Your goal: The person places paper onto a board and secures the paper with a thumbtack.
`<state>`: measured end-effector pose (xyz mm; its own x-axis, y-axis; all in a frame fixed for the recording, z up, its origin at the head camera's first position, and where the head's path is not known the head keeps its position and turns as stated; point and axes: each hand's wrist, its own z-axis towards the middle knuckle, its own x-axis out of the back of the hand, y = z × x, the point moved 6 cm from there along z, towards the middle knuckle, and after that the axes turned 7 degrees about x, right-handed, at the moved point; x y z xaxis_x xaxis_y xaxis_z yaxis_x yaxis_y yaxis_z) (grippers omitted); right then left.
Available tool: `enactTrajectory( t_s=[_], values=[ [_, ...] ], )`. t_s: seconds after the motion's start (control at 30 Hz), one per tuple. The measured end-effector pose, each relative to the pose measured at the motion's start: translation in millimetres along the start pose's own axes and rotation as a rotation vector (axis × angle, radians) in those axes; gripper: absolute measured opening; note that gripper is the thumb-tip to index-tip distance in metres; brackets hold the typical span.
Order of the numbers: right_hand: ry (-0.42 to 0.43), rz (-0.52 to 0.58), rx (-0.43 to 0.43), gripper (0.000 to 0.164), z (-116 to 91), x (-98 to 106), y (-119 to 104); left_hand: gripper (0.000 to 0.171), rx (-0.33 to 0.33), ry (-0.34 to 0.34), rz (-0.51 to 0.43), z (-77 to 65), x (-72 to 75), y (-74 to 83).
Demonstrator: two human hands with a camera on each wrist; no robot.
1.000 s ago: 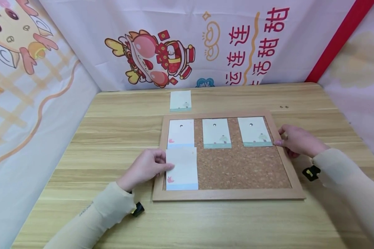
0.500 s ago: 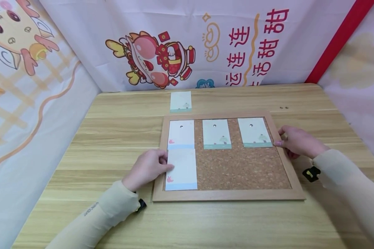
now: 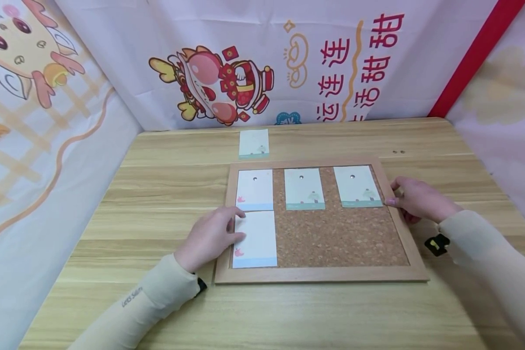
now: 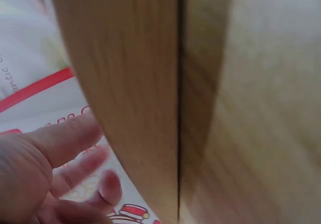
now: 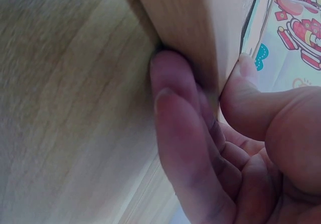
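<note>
A wood-framed corkboard (image 3: 341, 240) lies flat on the table. At its lower left rests a white notepaper sheet (image 3: 260, 238) with a pink figure and blue bottom strip. My left hand (image 3: 207, 238) is at this sheet's left edge, thumb and index finger spread apart on it, the other fingers loosely bent. My right hand (image 3: 422, 200) grips the board's right side, its thumb (image 5: 241, 91) on top of the frame and its fingers against the outer side. A similar sheet (image 3: 262, 192), held by a silver pushpin (image 3: 255, 179), lies directly above the lower sheet.
Two green-bottomed sheets, one in the middle (image 3: 299, 192) and one at the right (image 3: 353, 189), are pinned along the board's top row. Another green-bottomed sheet (image 3: 253, 141) lies on the table behind the board. Two small pins (image 3: 398, 151) lie at the back right.
The lower sheet has shifted slightly and now lies just below the pinned one, no longer overlapping it. My left index finger has lifted away from the thumb. My right hand stays put.
</note>
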<state>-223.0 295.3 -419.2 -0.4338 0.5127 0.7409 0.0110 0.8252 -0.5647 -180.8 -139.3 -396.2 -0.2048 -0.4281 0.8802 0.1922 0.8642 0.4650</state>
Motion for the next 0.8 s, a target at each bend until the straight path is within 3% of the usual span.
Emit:
enactTrajectory(
  t_s=[0.1, 0.17, 0.4, 0.57, 0.67, 0.8],
  values=[
    [-0.004, 0.005, -0.006, 0.045, -0.7, -0.1, -0.3, 0.024, -0.123, 0.005, 0.100, -4.4, -2.8, 9.7],
    [-0.008, 0.006, -0.006, 0.045, -1.1, 0.0, -0.3, 0.021, -0.166, -0.020, 0.151, -8.0, -4.3, 13.7],
    [-0.018, 0.014, 0.000, 0.048, 0.1, 1.7, -0.3, 0.050, -0.226, -0.161, 0.243, -16.0, -5.8, 11.1],
    [-0.046, 0.006, 0.031, 0.055, 6.3, 12.8, 4.4, 0.061, -0.277, -0.199, 0.262, -18.2, -5.5, 5.9],
    [0.009, -0.031, 0.068, 0.046, 15.1, 33.1, 10.5, 0.061, -0.290, -0.202, 0.257, -19.6, -6.7, 3.1],
    [0.166, -0.112, 0.103, 0.031, 33.2, 68.6, 21.7, 0.062, -0.304, -0.190, 0.252, -21.4, -8.5, 0.8]
  ],
)
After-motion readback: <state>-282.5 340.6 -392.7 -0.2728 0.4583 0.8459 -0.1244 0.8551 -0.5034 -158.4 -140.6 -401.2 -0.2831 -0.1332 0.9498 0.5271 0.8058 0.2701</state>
